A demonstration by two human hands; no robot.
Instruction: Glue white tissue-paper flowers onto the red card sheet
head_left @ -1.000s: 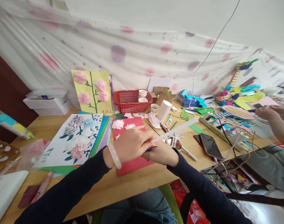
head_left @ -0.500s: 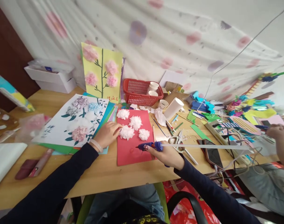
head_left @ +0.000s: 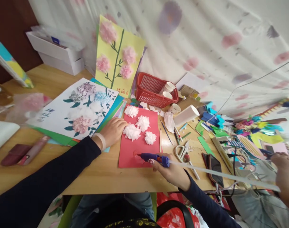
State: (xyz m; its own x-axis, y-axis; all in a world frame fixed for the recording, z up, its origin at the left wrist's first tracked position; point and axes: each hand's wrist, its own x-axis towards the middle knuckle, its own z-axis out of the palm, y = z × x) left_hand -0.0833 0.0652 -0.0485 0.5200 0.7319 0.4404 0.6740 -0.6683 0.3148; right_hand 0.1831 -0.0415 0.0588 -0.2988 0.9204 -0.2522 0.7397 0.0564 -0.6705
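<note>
My right hand (head_left: pixel 171 171) grips a blue hot glue gun (head_left: pixel 153 157), a long whitish glue stick (head_left: pixel 206 172) trailing from its back. The nozzle points left, close over the lower part of a red sheet of paper (head_left: pixel 127 152), beside a small ring of clear glue (head_left: pixel 135 154). I cannot tell whether it touches the paper. Several white tissue-paper flowers (head_left: pixel 132 131) sit on the upper part of the sheet. At its left edge lies my left hand (head_left: pixel 112 133), fingers extended and loosely bent, fingertips by the paper and a flower.
Left lies a white flower picture (head_left: pixel 56 126); behind leans a yellow flower picture (head_left: pixel 122 47). A red basket (head_left: pixel 146 96) holds paper cups. To the right are scissors (head_left: pixel 182 152), a phone (head_left: pixel 215 169), cables and paper scraps. Another person's hand (head_left: pixel 284 167) is at far right.
The camera view has tilted and shifted. The glue gun has turned, its nozzle now nearer the glue ring. My left hand stays by the red paper's left edge.
</note>
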